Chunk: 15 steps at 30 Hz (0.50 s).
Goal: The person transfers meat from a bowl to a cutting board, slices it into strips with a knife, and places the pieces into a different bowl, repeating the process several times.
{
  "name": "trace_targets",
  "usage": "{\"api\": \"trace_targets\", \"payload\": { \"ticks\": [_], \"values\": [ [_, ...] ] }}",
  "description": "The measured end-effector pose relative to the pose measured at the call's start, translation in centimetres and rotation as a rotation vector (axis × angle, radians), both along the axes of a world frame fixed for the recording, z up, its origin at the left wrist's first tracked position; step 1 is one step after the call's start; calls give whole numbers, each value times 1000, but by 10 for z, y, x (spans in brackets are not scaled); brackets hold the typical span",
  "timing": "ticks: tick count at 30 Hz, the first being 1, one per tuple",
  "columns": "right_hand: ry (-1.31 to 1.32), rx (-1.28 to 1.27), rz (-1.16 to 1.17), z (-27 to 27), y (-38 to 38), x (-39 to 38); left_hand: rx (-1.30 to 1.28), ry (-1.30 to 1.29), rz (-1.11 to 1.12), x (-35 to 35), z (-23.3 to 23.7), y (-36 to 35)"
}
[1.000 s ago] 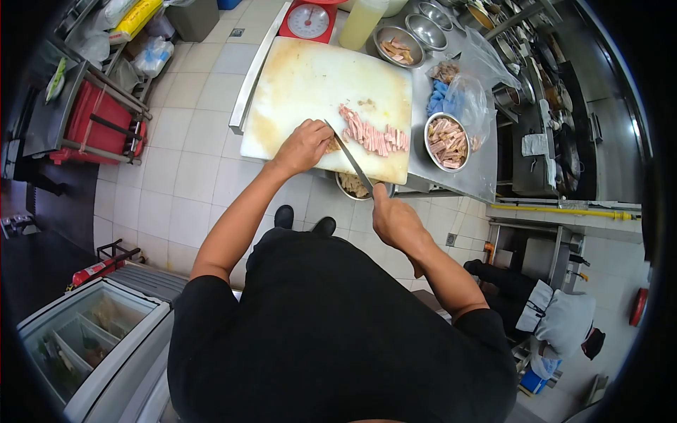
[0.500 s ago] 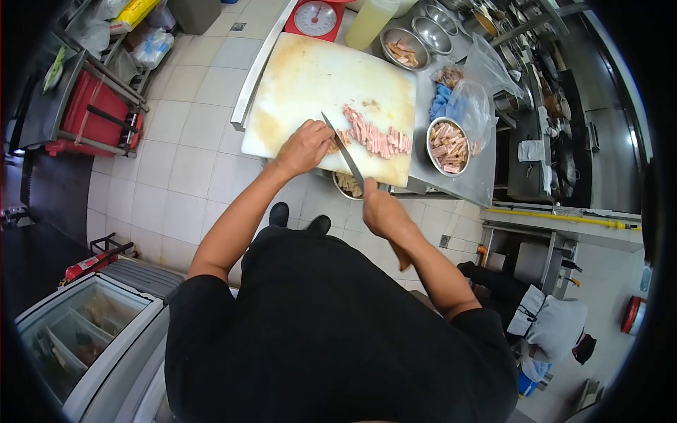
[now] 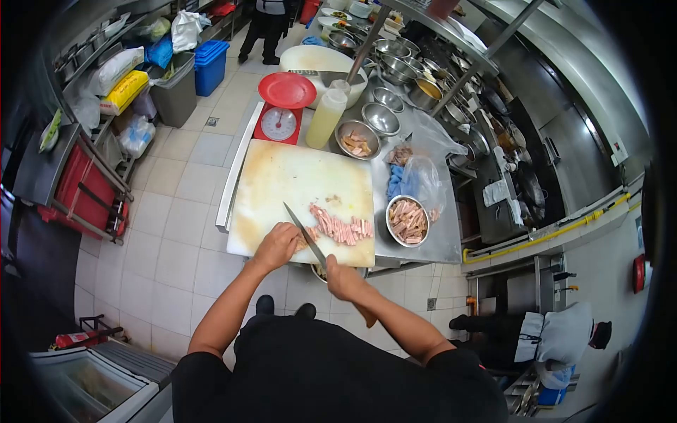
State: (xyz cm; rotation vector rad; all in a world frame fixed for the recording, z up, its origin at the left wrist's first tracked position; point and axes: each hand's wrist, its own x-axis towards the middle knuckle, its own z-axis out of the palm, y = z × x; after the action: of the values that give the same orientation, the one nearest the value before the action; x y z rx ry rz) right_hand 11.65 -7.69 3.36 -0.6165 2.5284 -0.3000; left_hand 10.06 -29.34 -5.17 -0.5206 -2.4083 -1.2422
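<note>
A knife (image 3: 305,234) is gripped by its handle in my right hand (image 3: 345,280), its blade slanting up and left over the white cutting board (image 3: 282,176). My left hand (image 3: 278,245) has its fingers curled on a piece of meat (image 3: 302,242) just left of the blade. To the blade's right lie pink meat strips (image 3: 342,228) on the board. A steel bowl (image 3: 407,221) heaped with cut meat stands right of the board. Part of another bowl (image 3: 319,272) shows below the board's front edge.
Behind the board are a red scale (image 3: 278,123), a squeeze bottle (image 3: 326,118) and a bowl of meat pieces (image 3: 357,139). Plastic bags (image 3: 422,178) lie at the right. One person (image 3: 557,335) is at lower right, another (image 3: 264,32) stands at the top.
The view has tilted up, so the board and hands sit lower and further left, and more of the table's far end shows. Both hands keep their places at the knife and meat.
</note>
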Motion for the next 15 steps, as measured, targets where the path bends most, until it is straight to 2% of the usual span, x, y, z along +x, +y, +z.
{"api": "trace_targets", "payload": {
  "ticks": [6, 9, 11, 12, 13, 15],
  "values": [
    [-21, 33, -20, 6, 1, -3, -27, -47, -14, 4, -9, -4],
    [19, 63, 56, 8, -3, 2, -43, 18, -39, 2, -12, -5],
    [-272, 132, -94, 61, -26, -1, -62, -28, -33, 5, -8, -5],
    [-237, 148, -69, 60, -26, 0, -86, -19, -37, 4, -10, -7],
    [-180, 158, -43, 50, -27, 4, -56, 2, -58, 1, -12, -9],
    [89, -1, 79, -19, -11, 11, -34, 15, -37, 4, -6, -10]
  ]
}}
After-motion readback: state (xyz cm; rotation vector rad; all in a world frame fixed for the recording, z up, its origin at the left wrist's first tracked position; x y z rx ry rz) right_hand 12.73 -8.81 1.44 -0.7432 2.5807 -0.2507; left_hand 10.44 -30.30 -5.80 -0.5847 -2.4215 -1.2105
